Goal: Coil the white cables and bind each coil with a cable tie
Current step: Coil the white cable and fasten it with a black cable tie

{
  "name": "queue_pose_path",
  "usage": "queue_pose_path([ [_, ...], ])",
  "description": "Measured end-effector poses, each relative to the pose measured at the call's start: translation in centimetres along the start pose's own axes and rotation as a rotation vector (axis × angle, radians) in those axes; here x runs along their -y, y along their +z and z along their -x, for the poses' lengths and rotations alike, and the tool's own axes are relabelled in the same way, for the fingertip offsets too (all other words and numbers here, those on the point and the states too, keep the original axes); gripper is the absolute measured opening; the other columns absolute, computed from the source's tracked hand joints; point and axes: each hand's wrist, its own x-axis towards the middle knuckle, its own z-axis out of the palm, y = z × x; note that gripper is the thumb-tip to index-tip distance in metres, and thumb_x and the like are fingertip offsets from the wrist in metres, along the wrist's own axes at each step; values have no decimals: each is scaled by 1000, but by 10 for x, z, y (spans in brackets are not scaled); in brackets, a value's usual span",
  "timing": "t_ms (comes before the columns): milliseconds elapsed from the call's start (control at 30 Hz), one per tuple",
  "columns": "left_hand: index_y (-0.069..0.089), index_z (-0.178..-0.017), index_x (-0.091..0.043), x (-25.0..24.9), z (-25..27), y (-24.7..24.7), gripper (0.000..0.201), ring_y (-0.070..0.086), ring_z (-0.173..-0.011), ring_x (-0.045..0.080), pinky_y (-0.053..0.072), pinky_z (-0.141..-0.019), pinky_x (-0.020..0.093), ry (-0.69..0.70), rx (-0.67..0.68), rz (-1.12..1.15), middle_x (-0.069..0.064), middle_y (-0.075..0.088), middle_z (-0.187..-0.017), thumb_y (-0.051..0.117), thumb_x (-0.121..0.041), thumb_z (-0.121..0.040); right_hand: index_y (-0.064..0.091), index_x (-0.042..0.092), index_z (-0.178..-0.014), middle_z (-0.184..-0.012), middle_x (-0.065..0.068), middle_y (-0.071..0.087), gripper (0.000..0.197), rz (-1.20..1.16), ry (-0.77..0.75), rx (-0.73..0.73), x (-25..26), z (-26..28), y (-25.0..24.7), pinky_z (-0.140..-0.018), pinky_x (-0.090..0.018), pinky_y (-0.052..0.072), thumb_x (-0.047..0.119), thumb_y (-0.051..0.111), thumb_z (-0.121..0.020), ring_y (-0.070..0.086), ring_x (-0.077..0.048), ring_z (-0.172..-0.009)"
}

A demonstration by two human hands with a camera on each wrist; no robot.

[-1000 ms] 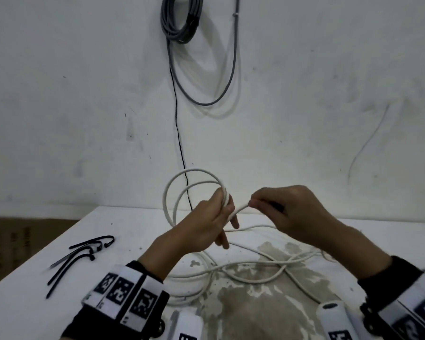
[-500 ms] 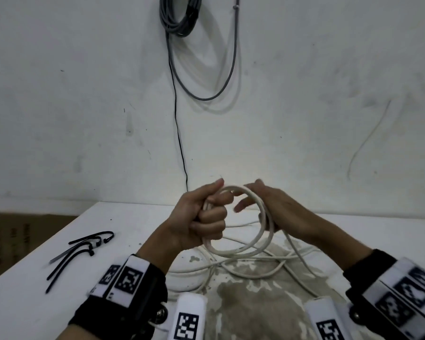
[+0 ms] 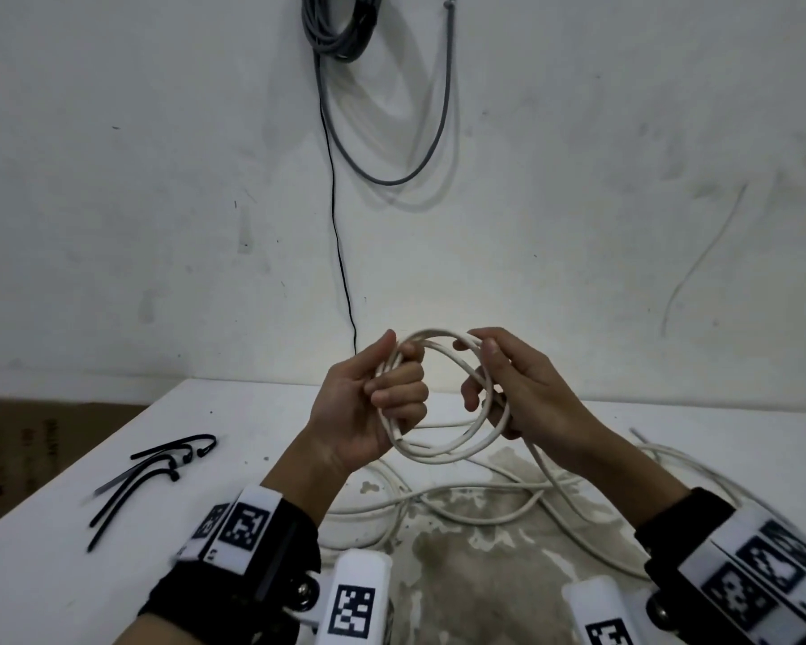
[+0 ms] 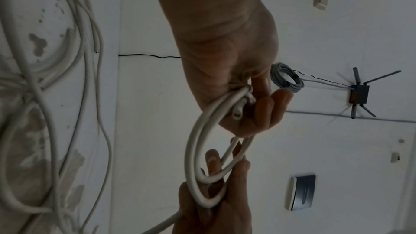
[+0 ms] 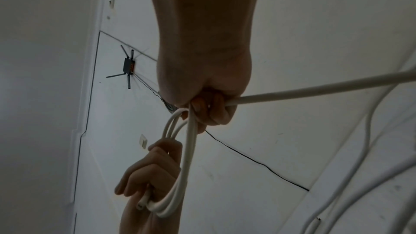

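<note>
The left hand [image 3: 368,402] is clenching one side of the white cable coil [image 3: 438,446]; the right hand [image 3: 522,388] is gripping its opposite side above the counter [image 3: 43,551].

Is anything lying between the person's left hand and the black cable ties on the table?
Nothing visible. The cable ties lie on bare table left of the left hand, which grips the white coil with the right hand.
</note>
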Motion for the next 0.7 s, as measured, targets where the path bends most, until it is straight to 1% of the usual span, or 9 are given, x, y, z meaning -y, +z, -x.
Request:
queue_pose_path([
  [67, 57, -84, -2, 6, -3, 1, 20, 38, -42, 11, 42, -46, 24, -11, 42, 36, -2, 31, -48, 55, -19, -92, 57, 18, -102, -60, -1, 62, 25, -4, 5, -20, 1, -1, -2, -39, -18, 26, 29, 34, -101, 34, -11, -41],
  [133, 58, -74, -9, 10, -5, 3, 21, 42, -37, 6, 41, -41, 19, 22, -63, -70, -7, 33, -41, 64, -26, -84, 56, 18, -96, -59, -2, 63, 24, -11, 3, -39, 2, -3, -3, -40, -17, 25, 26, 35, -101, 32, -10, -40],
  [233, 51, -71, -16, 13, -7, 10, 27, 41, -38, 3, 43, -47, 16, 103, -231, -249, -9, 32, -39, 51, -41, -83, 55, 15, -93, -58, -4, 64, 24, 5, -39, -96, 4, -4, -3, -40, -15, 28, 23, 34, -101, 32, -10, -41],
  [300, 50, -73, -17, 15, -9, 16, 26, 41, -38, 3, 43, -49, 16, 134, -259, -272, -9, 32, -39, 49, -41, -82, 53, 13, -95, -63, -6, 68, 23, -3, -51, -134, 3, -3, 0, -40, -16, 27, 23, 32, -102, 31, -13, -43],
  [400, 51, -74, -15, 16, -12, 20, 23, 40, -37, 2, 42, -46, 15, 157, -259, -252, -9, 32, -38, 49, -36, -83, 54, 15, -94, -67, -7, 70, 22, -88, -32, -178, -2, -2, 3, -40, -16, 28, 19, 34, -101, 33, -11, -42],
  [500, 53, -70, -16, 14, -11, 17, 22, 40, -37, 3, 43, -46, 16, 122, -270, -284, -9, 31, -39, 52, -34, -81, 63, 11, -86, -66, -8, 67, 24, -105, -60, -208, 0, -3, 0, -42, -16, 29, 9, 41, -96, 38, -4, -41],
  [567, 54, -68, -17, 13, -9, 14, 22, 39, -37, 4, 41, -44, 17, 86, -297, -332, -9, 30, -40, 55, -35, -79, 67, 7, -83, -68, -11, 66, 25, -61, -101, -192, 2, -4, -4, -42, -11, 29, 3, 44, -93, 41, 0, -41],
  [633, 55, -69, -16, 12, -7, 12, 22, 37, -36, 4, 37, -40, 16, 55, -312, -357, -10, 30, -41, 55, -35, -79, 70, 8, -81, -69, -14, 67, 27, -35, -123, -149, 3, -3, -7, -41, -8, 28, 0, 46, -92, 44, 0, -41],
  [700, 55, -73, -15, 9, -5, 12, 21, 32, -31, 2, 29, -34, 14, 19, -296, -364, -10, 31, -42, 52, -33, -81, 72, 12, -82, -67, -14, 66, 29, -14, -136, -105, 2, -1, -8, -42, -7, 28, 1, 47, -93, 42, -2, -41],
])
